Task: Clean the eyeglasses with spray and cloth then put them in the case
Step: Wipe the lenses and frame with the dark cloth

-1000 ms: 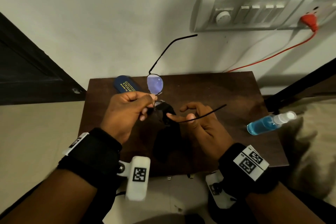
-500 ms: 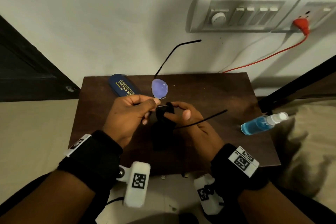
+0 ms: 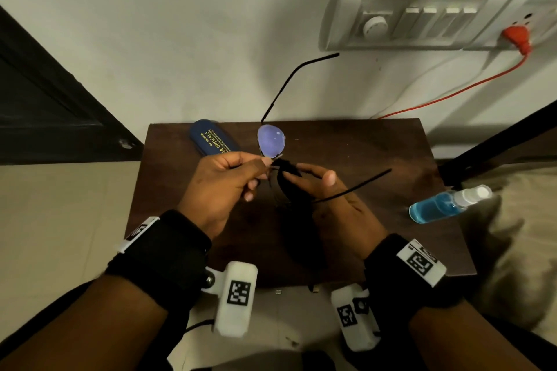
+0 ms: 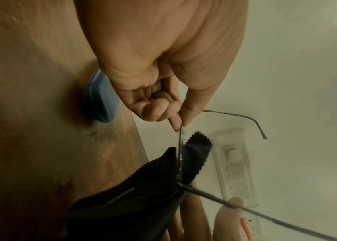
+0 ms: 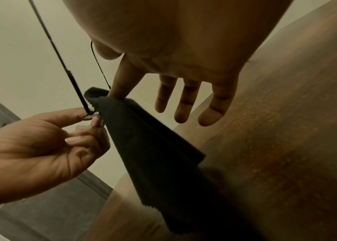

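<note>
Thin black-framed eyeglasses (image 3: 271,144) hang in the air over the brown table (image 3: 361,144), temples spread. My left hand (image 3: 266,165) pinches them at the bridge, seen edge-on in the left wrist view (image 4: 181,126). A black cloth (image 3: 297,202) is folded over the lower lens and hangs down across my right palm. My right hand (image 3: 316,173) has its index finger (image 5: 120,88) against the cloth, the thumb lifted off it and the other fingers straight. The blue case (image 3: 211,138) lies closed at the table's back left. The spray bottle (image 3: 446,205) lies at the right edge.
A switchboard (image 3: 422,21) with a red plug and cable (image 3: 452,93) sits on the wall behind the table. A dark door (image 3: 45,93) is at the left. Pale bedding (image 3: 512,235) lies beside the table's right edge.
My right hand brought the cloth up over the lower lens and pinched it there; now the thumb has come off the cloth. The left hand keeps its pinch.
</note>
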